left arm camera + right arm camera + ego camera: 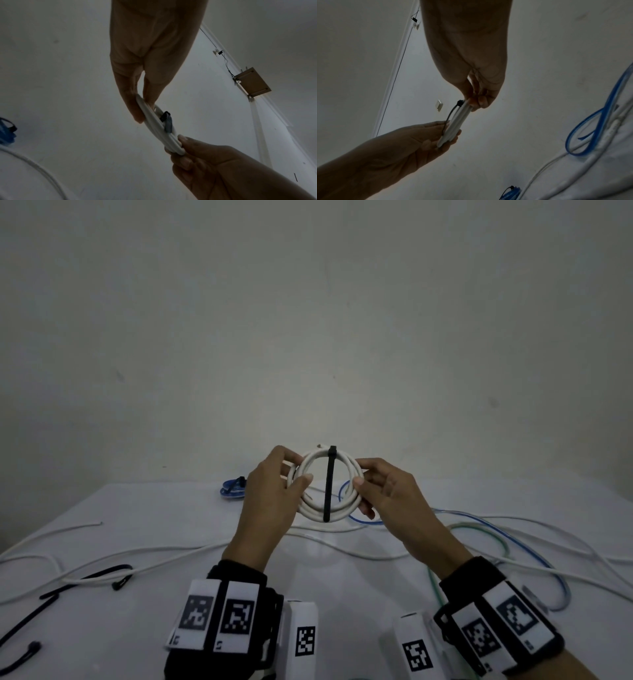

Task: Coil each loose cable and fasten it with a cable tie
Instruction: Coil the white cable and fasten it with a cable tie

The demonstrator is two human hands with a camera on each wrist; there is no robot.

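A white cable coil [339,512] is held upright above the table between both hands. A black cable tie [329,484] runs straight down across its middle, its head at the top of the ring. My left hand [296,466] pinches the coil's left side between thumb and fingers. On the opposite side my right hand [359,473] pinches the rim. From the left wrist the coil [157,129] shows edge-on with the tie [167,122] round it, my left hand [144,111] above and my right hand [181,144] below. The right wrist shows the coil [457,121], the tie head [459,103] and my right hand [475,103].
A tied blue coil [233,489] lies at the table's back left. Loose white cables [154,553] cross the white table [171,508]. Blue [513,529] and green [479,529] cables loop at the right. Several black cable ties [85,580] lie at the front left.
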